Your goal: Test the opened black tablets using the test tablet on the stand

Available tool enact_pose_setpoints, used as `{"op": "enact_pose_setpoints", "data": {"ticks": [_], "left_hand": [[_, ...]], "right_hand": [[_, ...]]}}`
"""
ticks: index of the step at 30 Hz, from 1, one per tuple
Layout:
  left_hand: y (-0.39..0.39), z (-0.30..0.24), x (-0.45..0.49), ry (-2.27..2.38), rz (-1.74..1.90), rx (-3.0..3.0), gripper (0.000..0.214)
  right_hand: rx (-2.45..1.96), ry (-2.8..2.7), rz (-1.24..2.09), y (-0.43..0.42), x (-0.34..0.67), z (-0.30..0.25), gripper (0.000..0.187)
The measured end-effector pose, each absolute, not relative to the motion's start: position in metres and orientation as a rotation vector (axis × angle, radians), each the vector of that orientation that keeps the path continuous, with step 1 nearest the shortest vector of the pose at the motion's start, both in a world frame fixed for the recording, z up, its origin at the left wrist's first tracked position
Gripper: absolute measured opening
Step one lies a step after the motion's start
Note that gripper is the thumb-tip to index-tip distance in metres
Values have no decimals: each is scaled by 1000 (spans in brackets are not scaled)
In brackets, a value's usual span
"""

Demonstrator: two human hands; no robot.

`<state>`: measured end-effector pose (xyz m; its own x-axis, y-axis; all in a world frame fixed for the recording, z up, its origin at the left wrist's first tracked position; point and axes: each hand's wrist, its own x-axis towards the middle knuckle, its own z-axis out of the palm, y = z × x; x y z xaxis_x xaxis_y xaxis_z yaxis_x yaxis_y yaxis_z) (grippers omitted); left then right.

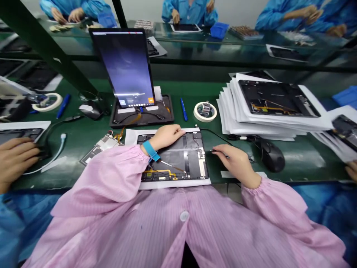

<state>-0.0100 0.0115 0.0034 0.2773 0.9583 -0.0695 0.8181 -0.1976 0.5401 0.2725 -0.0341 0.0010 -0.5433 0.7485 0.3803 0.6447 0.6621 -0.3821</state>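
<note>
An opened tablet housing (178, 156) lies on white paper in front of me, its dark inside facing up with an orange flex cable along the near edge. Across its upper part rests my left hand (167, 136), fingers stretched out and a blue strap (151, 150) round the wrist. Just off the housing's right edge, my right hand (231, 158) pinches a small dark cable plug (213, 150). The plug is apart from the housing. A black cable (220, 134) runs behind that hand.
A lit tablet screen (125, 70) stands in a black tray (164, 115). Around it are a circuit board (102, 147), a blue pen (183, 109), a tape roll (205, 111), a mouse (270, 154) and a stack of papers with housings (279, 98). A co-worker's hand (18, 158) is at left.
</note>
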Motion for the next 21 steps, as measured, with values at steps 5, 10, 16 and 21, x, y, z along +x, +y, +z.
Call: {"op": "enact_pose_setpoints", "data": {"ticks": [5,10,16,21], "left_hand": [[10,4,-9,1600,387,2089,37],[10,5,-8,1621,386,2079,36],[10,4,-8,1612,388,2079,35],[9,3,-7,1611,411,2066,35]], "right_hand": [[-1007,-2460,127,-34,269,4,19],[-1096,-2519,26,-35,266,6,21],[-1130,-2541,-24,-36,265,8,22],[-1109,-2551,-24,-36,266,10,22]]}}
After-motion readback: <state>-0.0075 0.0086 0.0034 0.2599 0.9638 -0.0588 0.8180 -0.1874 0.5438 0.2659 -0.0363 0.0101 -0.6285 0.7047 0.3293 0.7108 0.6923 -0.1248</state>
